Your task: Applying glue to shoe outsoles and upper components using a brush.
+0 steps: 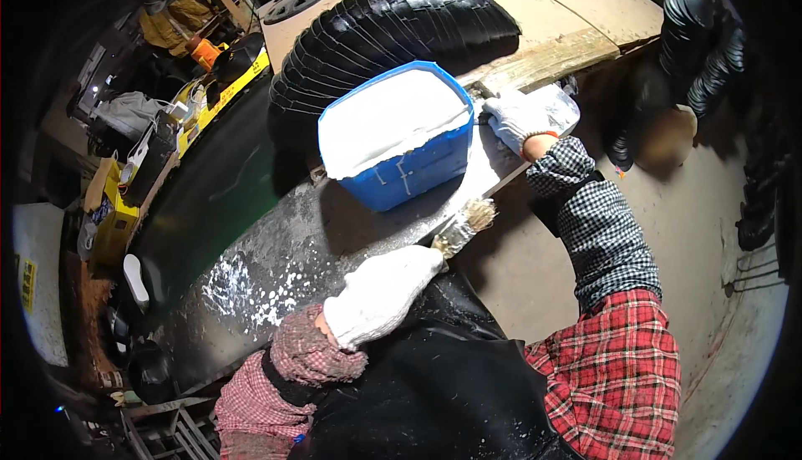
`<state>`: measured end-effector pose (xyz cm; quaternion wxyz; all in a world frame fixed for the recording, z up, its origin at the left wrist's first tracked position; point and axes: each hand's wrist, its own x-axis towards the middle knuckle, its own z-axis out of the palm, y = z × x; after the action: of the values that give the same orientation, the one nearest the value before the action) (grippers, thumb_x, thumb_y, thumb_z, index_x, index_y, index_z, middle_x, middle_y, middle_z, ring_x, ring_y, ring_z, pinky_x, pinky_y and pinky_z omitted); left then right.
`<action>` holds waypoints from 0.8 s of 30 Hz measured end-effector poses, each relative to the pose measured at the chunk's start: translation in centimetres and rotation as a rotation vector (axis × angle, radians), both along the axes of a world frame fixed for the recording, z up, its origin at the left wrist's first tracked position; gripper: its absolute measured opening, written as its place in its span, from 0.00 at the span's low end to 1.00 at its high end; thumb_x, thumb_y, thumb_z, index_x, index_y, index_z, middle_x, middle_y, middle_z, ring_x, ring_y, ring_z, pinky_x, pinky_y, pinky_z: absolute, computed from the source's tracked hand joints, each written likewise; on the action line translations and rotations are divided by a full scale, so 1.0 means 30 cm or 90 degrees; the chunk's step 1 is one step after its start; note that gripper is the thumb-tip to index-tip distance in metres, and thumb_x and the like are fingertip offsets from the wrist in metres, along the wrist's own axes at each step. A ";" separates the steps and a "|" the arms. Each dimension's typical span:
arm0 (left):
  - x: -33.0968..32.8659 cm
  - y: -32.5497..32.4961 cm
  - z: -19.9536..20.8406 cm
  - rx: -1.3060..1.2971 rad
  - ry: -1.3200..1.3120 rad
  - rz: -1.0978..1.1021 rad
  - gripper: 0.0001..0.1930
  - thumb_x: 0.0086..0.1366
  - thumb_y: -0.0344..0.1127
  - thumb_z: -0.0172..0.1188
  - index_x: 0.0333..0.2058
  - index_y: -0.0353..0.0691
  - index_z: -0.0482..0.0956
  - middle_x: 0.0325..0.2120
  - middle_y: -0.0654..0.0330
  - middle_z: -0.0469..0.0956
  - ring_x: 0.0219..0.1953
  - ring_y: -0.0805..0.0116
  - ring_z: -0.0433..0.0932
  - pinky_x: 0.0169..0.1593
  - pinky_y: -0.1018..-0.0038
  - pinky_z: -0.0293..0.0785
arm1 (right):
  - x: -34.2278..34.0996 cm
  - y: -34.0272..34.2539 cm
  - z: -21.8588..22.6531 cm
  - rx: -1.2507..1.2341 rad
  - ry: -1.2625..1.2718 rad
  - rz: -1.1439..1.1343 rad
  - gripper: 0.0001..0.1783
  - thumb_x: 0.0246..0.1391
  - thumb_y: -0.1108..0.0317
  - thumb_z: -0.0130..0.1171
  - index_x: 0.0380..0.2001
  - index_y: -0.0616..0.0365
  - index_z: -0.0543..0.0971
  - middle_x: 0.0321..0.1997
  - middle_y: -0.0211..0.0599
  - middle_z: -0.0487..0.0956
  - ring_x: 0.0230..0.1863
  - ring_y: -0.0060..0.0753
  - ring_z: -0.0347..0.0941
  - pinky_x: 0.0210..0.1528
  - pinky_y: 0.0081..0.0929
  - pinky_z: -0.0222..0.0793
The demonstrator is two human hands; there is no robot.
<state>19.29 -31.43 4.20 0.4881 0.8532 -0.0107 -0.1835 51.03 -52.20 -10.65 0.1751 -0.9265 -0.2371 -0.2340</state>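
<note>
My left hand, in a white knitted glove, is closed around a brush. The brush's pale, ragged bristles point right, over the bench's near edge. A blue tub filled almost to the rim with a white substance stands on the bench, beyond the left hand. White drips run down its near side. My right hand, also gloved, is at the tub's right side, with fingers bent inward. A translucent whitish object lies against that hand; its kind and most of the grip are unclear.
Black glossy overlapping pieces lie in a long row behind the tub. White splatters mark the dark bench. At left are a white shoe sole and yellow boxes. More black shiny pieces rise at right.
</note>
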 end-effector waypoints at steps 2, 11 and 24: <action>0.007 0.004 -0.063 -0.047 -0.059 0.021 0.14 0.69 0.43 0.53 0.40 0.38 0.77 0.26 0.59 0.75 0.26 0.69 0.72 0.31 0.75 0.69 | -0.082 0.066 0.160 -0.064 0.143 -0.003 0.13 0.49 0.64 0.58 0.40 0.47 0.80 0.42 0.45 0.79 0.43 0.50 0.75 0.45 0.42 0.71; 0.162 -0.125 -0.129 -0.140 0.170 0.142 0.15 0.65 0.42 0.60 0.44 0.38 0.72 0.21 0.66 0.71 0.17 0.80 0.68 0.21 0.80 0.67 | -0.237 -0.177 0.256 0.042 0.010 0.164 0.08 0.54 0.68 0.56 0.36 0.60 0.75 0.30 0.47 0.76 0.30 0.50 0.73 0.35 0.39 0.69; 0.245 -0.147 -0.184 0.055 0.098 0.092 0.15 0.63 0.44 0.59 0.37 0.36 0.76 0.20 0.64 0.74 0.17 0.76 0.72 0.21 0.77 0.70 | -0.506 -0.133 0.239 -0.015 0.054 0.230 0.06 0.49 0.69 0.59 0.33 0.52 0.76 0.32 0.37 0.76 0.35 0.44 0.75 0.34 0.36 0.72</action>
<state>26.65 -35.83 -1.32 0.4624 0.8553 0.0964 -0.2132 35.84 -56.18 -3.48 0.2137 -0.8798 -0.3947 -0.1564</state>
